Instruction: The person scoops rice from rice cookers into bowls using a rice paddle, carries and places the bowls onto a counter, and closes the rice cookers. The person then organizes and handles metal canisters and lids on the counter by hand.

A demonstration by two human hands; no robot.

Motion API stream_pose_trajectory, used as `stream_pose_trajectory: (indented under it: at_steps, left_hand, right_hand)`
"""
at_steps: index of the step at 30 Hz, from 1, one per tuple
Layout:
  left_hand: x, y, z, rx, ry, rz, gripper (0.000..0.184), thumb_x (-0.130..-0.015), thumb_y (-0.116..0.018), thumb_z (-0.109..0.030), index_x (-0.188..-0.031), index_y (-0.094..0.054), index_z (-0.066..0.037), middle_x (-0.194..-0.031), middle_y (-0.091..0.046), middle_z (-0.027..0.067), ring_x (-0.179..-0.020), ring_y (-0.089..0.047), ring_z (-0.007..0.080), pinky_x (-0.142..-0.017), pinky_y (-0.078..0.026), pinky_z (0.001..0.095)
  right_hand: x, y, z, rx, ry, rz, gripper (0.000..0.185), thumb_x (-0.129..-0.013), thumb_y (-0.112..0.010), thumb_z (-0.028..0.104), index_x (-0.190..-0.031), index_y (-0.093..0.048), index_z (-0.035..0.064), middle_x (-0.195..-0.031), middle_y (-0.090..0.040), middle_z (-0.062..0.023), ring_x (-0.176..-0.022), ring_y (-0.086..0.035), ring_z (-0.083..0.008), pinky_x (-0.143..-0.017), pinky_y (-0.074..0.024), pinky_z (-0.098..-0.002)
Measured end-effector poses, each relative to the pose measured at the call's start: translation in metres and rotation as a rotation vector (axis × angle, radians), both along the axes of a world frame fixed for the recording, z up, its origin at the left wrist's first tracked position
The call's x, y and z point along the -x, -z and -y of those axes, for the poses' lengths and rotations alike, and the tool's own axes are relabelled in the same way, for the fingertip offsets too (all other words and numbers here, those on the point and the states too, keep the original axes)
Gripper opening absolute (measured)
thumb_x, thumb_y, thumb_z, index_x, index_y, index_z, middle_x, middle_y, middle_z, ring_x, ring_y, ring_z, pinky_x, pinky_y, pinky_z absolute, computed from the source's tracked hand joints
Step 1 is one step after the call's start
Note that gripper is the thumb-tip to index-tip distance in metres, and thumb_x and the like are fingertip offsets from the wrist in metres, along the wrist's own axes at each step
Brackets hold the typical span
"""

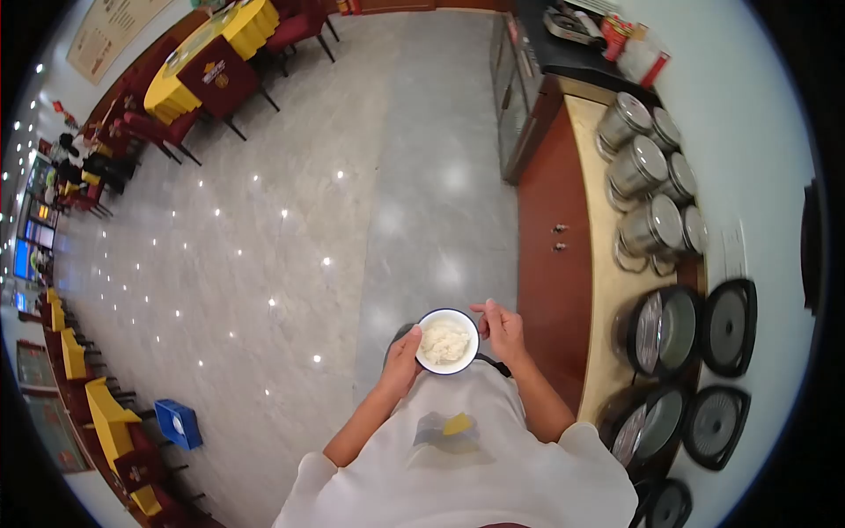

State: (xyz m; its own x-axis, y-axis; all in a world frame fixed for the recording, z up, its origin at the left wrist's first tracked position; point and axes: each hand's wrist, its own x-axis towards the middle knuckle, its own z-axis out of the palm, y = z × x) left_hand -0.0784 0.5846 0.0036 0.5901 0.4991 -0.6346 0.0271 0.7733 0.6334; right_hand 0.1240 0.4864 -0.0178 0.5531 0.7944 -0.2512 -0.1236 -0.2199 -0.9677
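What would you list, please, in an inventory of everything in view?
Bowl: one, white, lower centre
Rice-like food: one portion, white, in bowl
Cabinet: one, reddish brown, right
Canisters: six, silver, on cabinet
Pots: at least two, dark, right
Large lids: at least three, black, beside pots
Crate: one, blue, lower left
Tables: several, yellow cloths, left
Chairs: several, dark red, left
People: count unclear, blurred, far left
Floor: one, grey, centre
Shirt: one, white, bottom
Left grip: one, bare, holding bowl
Right grip: one, bare, beside bowl

We note: blue-rimmed white bowl, off-white rice, yellow tablecloth, maroon chair with gold markings, blue crate, red-brown cupboard.
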Motion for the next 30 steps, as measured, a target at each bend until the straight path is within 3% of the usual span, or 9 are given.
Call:
stream_pose_trajectory:
  at_steps: [8, 11, 13, 17, 19, 21, 23, 25, 30]
  left_hand:
    - [-0.115, 0.053, -0.159, 0.069, 0.217, 0.139, 0.047, -0.110, -0.046, -0.039, -0.130, -0.060, 0.001, -0.117, -0.068, 0.0062, -0.104, -0.065, 0.0119, -0.091, -0.053, 0.0259]
    - [-0.175, 0.032, -0.244, -0.100, 0.328, 0.154, 0.047, -0.110, -0.046, -0.039, -0.132, -0.059, 0.000, -0.118, -0.068, 0.0060, -0.103, -0.065, 0.0108, -0.089, -0.055, 0.0280]
    - [-0.213, 0.010, -0.298, -0.016, 0.393, 0.173, 0.048, -0.110, -0.046, -0.040, -0.137, -0.058, -0.002, -0.120, -0.067, 0.0064, -0.106, -0.065, 0.0112, -0.090, -0.057, 0.0306]
    - [-0.284, -0.004, -0.385, -0.059, 0.489, 0.064, 0.053, -0.108, -0.047, -0.044, -0.144, -0.053, -0.005, -0.126, -0.066, 0.0066, -0.113, -0.065, 0.0144, -0.094, -0.057, 0.0332]
    - [-0.314, -0.009, -0.421, -0.052, 0.509, 0.039, 0.053, -0.108, -0.048, -0.044, -0.143, -0.055, -0.005, -0.126, -0.066, 0.0070, -0.112, -0.066, 0.0152, -0.094, -0.057, 0.0344]
    - [-0.341, -0.006, -0.449, -0.048, 0.549, -0.014, 0.051, -0.108, -0.049, -0.043, -0.140, -0.056, -0.003, -0.126, -0.066, 0.0092, -0.112, -0.066, 0.0171, -0.094, -0.058, 0.0361]
    - [-0.366, 0.000, -0.472, 0.123, 0.468, -0.005, 0.051, -0.109, -0.048, -0.039, -0.137, -0.054, 0.003, -0.129, -0.065, 0.0144, -0.112, -0.067, 0.0235, -0.096, -0.058, 0.0407]
    - [-0.389, 0.016, -0.496, 0.068, 0.481, -0.040, 0.051, -0.108, -0.049, -0.038, -0.135, -0.054, 0.005, -0.127, -0.066, 0.0158, -0.112, -0.068, 0.0244, -0.094, -0.058, 0.0406]
    - [-0.493, 0.025, -0.573, -0.018, 0.336, -0.075, 0.048, -0.109, -0.048, -0.037, -0.131, -0.058, 0.004, -0.121, -0.069, 0.0142, -0.106, -0.070, 0.0220, -0.088, -0.060, 0.0376]
  right_hand:
    - [-0.103, 0.077, -0.115, 0.201, 0.301, -0.032, 0.027, -0.101, -0.064, 0.025, -0.095, -0.075, -0.0002, -0.063, -0.059, 0.0004, -0.054, -0.052, -0.0062, -0.051, -0.0433, -0.0240]
    - [-0.145, 0.108, -0.160, 0.293, 0.503, -0.061, 0.027, -0.100, -0.066, 0.024, -0.088, -0.073, 0.0008, -0.063, -0.060, 0.0000, -0.053, -0.053, -0.0070, -0.049, -0.0431, -0.0248]
    - [-0.171, 0.126, -0.183, 0.359, 0.535, 0.021, 0.021, -0.099, -0.066, 0.019, -0.088, -0.072, 0.0015, -0.065, -0.060, 0.0009, -0.054, -0.053, -0.0066, -0.049, -0.0418, -0.0234]
    - [-0.201, 0.156, -0.199, 0.635, 0.648, 0.091, 0.025, -0.093, -0.070, 0.023, -0.083, -0.072, -0.0005, -0.067, -0.066, -0.0054, -0.054, -0.058, -0.0117, -0.052, -0.0486, -0.0310]
    - [-0.198, 0.215, -0.174, 0.771, 0.768, 0.147, 0.031, -0.086, -0.073, 0.029, -0.080, -0.072, -0.0012, -0.069, -0.068, -0.0094, -0.057, -0.063, -0.0164, -0.057, -0.0516, -0.0378]
    - [-0.195, 0.210, -0.173, 0.958, 0.619, -0.004, 0.034, -0.083, -0.071, 0.030, -0.088, -0.076, -0.0027, -0.082, -0.075, -0.0186, -0.074, -0.073, -0.0285, -0.072, -0.0567, -0.0414]
    - [-0.189, 0.225, -0.185, 1.295, 0.448, 0.127, 0.040, -0.081, -0.071, 0.036, -0.093, -0.077, -0.0020, -0.095, -0.075, -0.0218, -0.092, -0.074, -0.0347, -0.083, -0.0564, -0.0435]
    - [-0.158, 0.391, -0.130, 1.285, 0.317, 0.065, 0.041, -0.080, -0.071, 0.039, -0.093, -0.077, 0.0001, -0.103, -0.074, -0.0211, -0.101, -0.071, -0.0399, -0.088, -0.0557, -0.0454]
    - [-0.285, 0.361, -0.244, 1.047, 0.233, 0.034, 0.039, -0.081, -0.070, 0.039, -0.093, -0.078, 0.0019, -0.101, -0.074, -0.0209, -0.099, -0.071, -0.0396, -0.086, -0.0557, -0.0458]
